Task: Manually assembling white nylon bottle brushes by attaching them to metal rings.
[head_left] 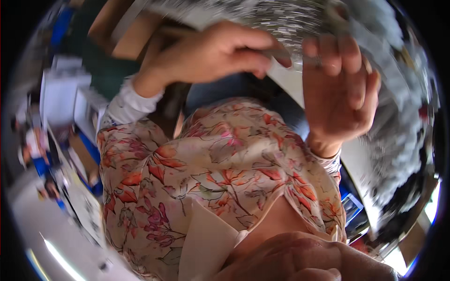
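My left hand (206, 58) reaches in from the left in a white cuff. Its thumb and fingers are drawn together in a pinch, and a thin greyish sliver shows faintly at the tips. My right hand (340, 91) is raised opposite it, palm facing me, with the fingers curled inward. The two hands are a short gap apart, and motion smears their fingertips. What either hand holds is too blurred to name. Beyond them lies a heap of fluffy grey material (393, 136), along with a glittering, streaked silvery mass (286, 21).
A pale table edge (288, 84) runs diagonally past my waist. Brown cardboard boxes (136, 40) stand at the upper left. White boxes (63, 93) and several people (37, 145) show farther off at the left. A blue-edged object (351, 206) sits below the table at the right.
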Demonstrator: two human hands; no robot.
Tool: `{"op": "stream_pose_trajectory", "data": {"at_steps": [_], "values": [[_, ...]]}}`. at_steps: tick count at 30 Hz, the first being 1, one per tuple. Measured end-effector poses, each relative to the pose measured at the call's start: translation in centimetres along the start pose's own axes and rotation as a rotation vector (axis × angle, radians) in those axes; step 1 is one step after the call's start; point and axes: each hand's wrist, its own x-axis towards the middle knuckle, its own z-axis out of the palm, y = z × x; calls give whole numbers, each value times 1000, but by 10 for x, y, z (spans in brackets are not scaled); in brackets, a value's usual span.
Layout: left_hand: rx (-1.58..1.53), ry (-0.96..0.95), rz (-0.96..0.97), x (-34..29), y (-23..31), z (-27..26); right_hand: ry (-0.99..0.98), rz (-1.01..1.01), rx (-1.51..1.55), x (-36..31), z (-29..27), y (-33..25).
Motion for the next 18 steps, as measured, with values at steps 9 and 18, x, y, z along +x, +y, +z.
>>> {"op": "stream_pose_trajectory", "data": {"at_steps": [9, 18], "values": [[836, 257, -875, -347, -237, -31, 186, 1167, -177, -44, 14, 158], [1029, -126, -1190, -304, -444, 135, 609, 1073, -218, -71, -60, 52]]}}
